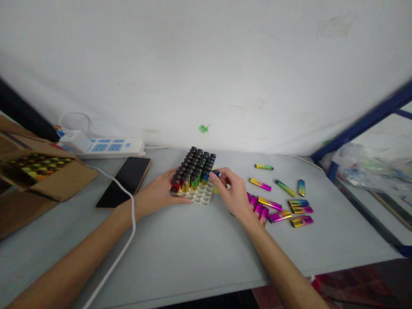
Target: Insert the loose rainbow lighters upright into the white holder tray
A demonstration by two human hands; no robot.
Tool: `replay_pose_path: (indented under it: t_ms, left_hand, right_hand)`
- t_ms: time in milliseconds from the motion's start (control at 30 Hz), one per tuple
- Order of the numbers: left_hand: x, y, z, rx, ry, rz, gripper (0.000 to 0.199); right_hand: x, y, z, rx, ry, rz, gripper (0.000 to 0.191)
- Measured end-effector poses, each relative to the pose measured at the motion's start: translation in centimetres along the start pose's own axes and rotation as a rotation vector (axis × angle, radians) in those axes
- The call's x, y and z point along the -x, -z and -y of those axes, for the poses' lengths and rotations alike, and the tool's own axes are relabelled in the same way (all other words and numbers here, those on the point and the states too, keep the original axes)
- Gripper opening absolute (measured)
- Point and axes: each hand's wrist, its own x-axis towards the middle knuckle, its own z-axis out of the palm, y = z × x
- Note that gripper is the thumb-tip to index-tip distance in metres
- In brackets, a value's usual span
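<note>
Holding the pale tray [201, 197] at the middle of the table [193, 249], the person's left hand [162, 189] has its grip closed on the tray's left near side. Black-topped lighters [195, 167] stand upright in its far rows, and pale cups show at the near right. The right hand [234, 189], just beside the tray's right edge, pinches a partly hidden blue lighter [216, 173] in its grip. Loose lighters [270, 203] lie to the right; a phone [124, 180], power strip [135, 146] and cardboard box [74, 182] sit left.

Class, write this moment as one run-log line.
left hand: gripping tray | right hand: fingers at lighter beside tray | tray: partly filled with black-topped lighters | loose lighters: on table, right
</note>
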Motion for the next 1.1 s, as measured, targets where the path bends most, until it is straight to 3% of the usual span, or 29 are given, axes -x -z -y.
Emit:
replay_pose_path:
  t_ms: [267, 467, 600, 900, 1100]
  left_hand:
    - [0.2, -0.3, 0.4, 0.009, 0.02, -0.022, 0.084]
    - [0.1, -0.4, 0.7, 0.007, 0.026, -0.018, 0.086]
    - [0.1, -0.3, 0.8, 0.011, 0.013, -0.007, 0.079]
    - [0.1, 0.0, 0.2, -0.005, 0.07, -0.005, 0.078]
    - [-0.2, 0.4, -0.6, -0.033, 0.138, 0.003, 0.076]
  right_hand:
    - [0.4, -0.9, -0.5, -0.096, -0.047, 0.064, 0.034]
    - [0.4, -0.7, -1.3, 0.21, 0.161, 0.05, 0.025]
    - [0.0, 0.0, -0.7, 0.335, 0.216, 0.126, 0.023]
    - [-0.3, -0.3, 1.8, 0.595, 0.093, 0.326, 0.023]
    - [-0.6, -0.4, 2.7, 0.652, 0.002, 0.367, 0.032]
